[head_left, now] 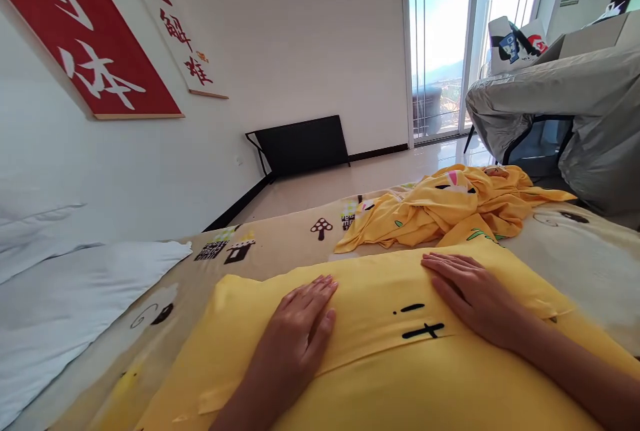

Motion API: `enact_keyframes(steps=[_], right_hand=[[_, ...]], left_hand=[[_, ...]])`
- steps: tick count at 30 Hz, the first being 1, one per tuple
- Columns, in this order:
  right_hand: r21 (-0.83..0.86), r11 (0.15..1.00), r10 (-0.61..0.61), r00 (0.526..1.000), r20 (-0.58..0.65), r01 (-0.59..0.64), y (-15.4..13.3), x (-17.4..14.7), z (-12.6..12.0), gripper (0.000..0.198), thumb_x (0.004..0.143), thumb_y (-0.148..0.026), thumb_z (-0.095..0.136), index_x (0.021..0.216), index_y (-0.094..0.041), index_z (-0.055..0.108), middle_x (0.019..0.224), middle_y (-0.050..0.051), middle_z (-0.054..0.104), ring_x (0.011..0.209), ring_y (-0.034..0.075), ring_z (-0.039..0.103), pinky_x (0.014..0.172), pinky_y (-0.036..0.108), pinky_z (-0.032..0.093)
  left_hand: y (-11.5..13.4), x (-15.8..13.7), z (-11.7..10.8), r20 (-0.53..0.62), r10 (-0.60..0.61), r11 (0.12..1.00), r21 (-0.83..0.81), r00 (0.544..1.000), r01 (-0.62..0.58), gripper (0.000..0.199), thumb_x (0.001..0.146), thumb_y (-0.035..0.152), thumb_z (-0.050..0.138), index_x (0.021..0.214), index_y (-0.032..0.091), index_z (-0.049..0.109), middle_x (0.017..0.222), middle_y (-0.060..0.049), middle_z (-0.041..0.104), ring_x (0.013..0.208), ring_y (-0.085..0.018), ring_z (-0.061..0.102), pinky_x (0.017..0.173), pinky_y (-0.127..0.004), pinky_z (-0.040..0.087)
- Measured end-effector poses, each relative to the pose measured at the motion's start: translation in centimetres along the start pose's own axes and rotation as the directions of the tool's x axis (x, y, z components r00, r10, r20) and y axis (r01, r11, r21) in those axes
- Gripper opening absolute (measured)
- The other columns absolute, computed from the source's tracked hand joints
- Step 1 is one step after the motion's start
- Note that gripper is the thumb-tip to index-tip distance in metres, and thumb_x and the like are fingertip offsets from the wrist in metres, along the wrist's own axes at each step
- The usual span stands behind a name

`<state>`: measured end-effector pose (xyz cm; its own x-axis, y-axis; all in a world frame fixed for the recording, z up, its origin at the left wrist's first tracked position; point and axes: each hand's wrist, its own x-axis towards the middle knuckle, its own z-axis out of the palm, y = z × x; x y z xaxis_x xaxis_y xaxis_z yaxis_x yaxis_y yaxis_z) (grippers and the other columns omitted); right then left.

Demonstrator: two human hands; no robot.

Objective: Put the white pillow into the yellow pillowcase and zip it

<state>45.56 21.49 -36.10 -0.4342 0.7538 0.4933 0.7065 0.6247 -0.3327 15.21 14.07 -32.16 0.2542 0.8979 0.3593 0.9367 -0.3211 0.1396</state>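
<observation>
A smooth yellow cloth (pixel 370 364) with small black printed marks is spread over the bed in front of me. Its far part looks folded over, with a straight edge crossing the middle. My left hand (pixel 299 334) lies palm down on the left half, fingers stretched out and holding nothing. On the right half, my right hand (pixel 473 294) rests flat near the far edge, its fingers extended. Just beyond it lies a crumpled yellow cloth (pixel 450 201) with printed animal faces and green leaves. Whatever is under the palms is hidden.
A patterned beige bed cover (pixel 280 248) lies beneath everything. At the left is a white pillow (pixel 90 291). Against the wall leans a black folded panel (pixel 303 144). A covered table (pixel 555 78) with boxes stands at the right, near a glass door (pixel 440 51).
</observation>
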Motion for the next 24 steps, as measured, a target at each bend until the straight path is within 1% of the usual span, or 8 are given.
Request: enact_keyframes(steps=[5,10,13,16,18,20,22,24], right_hand=[[-0.031,0.996,0.077,0.997,-0.024,-0.078,2.8,-1.3,-0.6,0.043,0.093,-0.04,0.034,0.126,-0.022,0.055,0.13,0.003,0.056,0.121,0.021,0.05,0.104,0.043,0.039],[-0.011,0.992,0.122,0.991,-0.047,-0.123,4.2,-2.2,-0.5,0.045,0.094,-0.041,0.031,0.125,-0.021,0.056,0.129,0.005,0.057,0.12,0.022,0.051,0.103,0.044,0.039],[0.007,0.99,0.142,0.988,-0.06,-0.142,4.2,-1.9,-0.3,0.045,0.094,-0.042,0.031,0.124,-0.021,0.058,0.127,0.006,0.059,0.118,0.023,0.052,0.101,0.044,0.04],[0.012,0.988,0.153,0.986,-0.066,-0.153,4.1,-1.6,-0.4,0.047,0.093,-0.043,0.03,0.122,-0.02,0.06,0.125,0.007,0.06,0.117,0.024,0.054,0.099,0.044,0.042],[-0.001,0.987,0.161,0.986,-0.053,-0.161,4.3,-1.9,-0.5,0.049,0.093,-0.044,0.029,0.122,-0.019,0.059,0.126,0.007,0.06,0.118,0.024,0.053,0.101,0.044,0.04],[-0.015,0.985,0.171,0.984,-0.044,-0.172,5.0,-2.9,-0.7,0.051,0.093,-0.046,0.027,0.124,-0.02,0.057,0.128,0.006,0.058,0.121,0.023,0.051,0.103,0.044,0.038],[-0.014,0.98,0.198,0.979,-0.054,-0.199,6.2,-4.7,-1.0,0.052,0.093,-0.048,0.027,0.128,-0.022,0.054,0.131,0.005,0.055,0.124,0.023,0.048,0.104,0.044,0.037],[0.009,0.972,0.233,0.97,-0.074,-0.233,7.5,-7.0,-1.6,0.054,0.092,-0.048,0.024,0.13,-0.021,0.051,0.134,0.006,0.052,0.126,0.022,0.046,0.103,0.043,0.038]], left_hand=[[-2.0,-1.0,-0.5,-0.085,-0.094,0.996,-0.019,0.992,0.092,0.044,0.09,0.041,0.035,0.122,0.021,0.058,0.13,-0.005,0.057,0.123,-0.021,0.049,0.106,-0.041,0.038],[-2.9,-0.7,0.4,-0.169,-0.166,0.985,-0.071,0.972,0.156,0.044,0.089,0.042,0.036,0.116,0.019,0.062,0.124,-0.006,0.062,0.119,-0.022,0.053,0.103,-0.041,0.04],[-2.8,-0.2,0.8,-0.193,-0.156,0.986,-0.084,0.969,0.142,0.042,0.088,0.039,0.037,0.113,0.018,0.064,0.119,-0.006,0.064,0.114,-0.022,0.056,0.102,-0.042,0.042],[-2.4,-0.3,0.9,-0.217,-0.135,0.99,-0.069,0.967,0.123,0.041,0.088,0.037,0.036,0.111,0.017,0.065,0.117,-0.007,0.066,0.112,-0.022,0.058,0.101,-0.043,0.043],[-2.3,-0.9,0.6,-0.21,-0.119,0.993,-0.045,0.97,0.112,0.042,0.09,0.035,0.033,0.113,0.018,0.064,0.119,-0.007,0.065,0.114,-0.021,0.057,0.101,-0.042,0.042],[-2.6,-1.9,0.2,-0.185,-0.118,0.993,-0.007,0.976,0.119,0.044,0.091,0.035,0.029,0.118,0.018,0.061,0.124,-0.006,0.061,0.119,-0.02,0.053,0.104,-0.042,0.039],[-3.2,-3.2,-0.4,-0.169,-0.175,0.982,0.041,0.97,0.184,0.048,0.092,0.037,0.026,0.122,0.018,0.057,0.13,-0.006,0.057,0.126,-0.02,0.047,0.107,-0.042,0.035],[-3.9,-4.6,-1.2,-0.172,-0.276,0.952,0.086,0.946,0.293,0.051,0.093,0.039,0.024,0.126,0.016,0.054,0.136,-0.008,0.052,0.13,-0.02,0.041,0.109,-0.043,0.031]])
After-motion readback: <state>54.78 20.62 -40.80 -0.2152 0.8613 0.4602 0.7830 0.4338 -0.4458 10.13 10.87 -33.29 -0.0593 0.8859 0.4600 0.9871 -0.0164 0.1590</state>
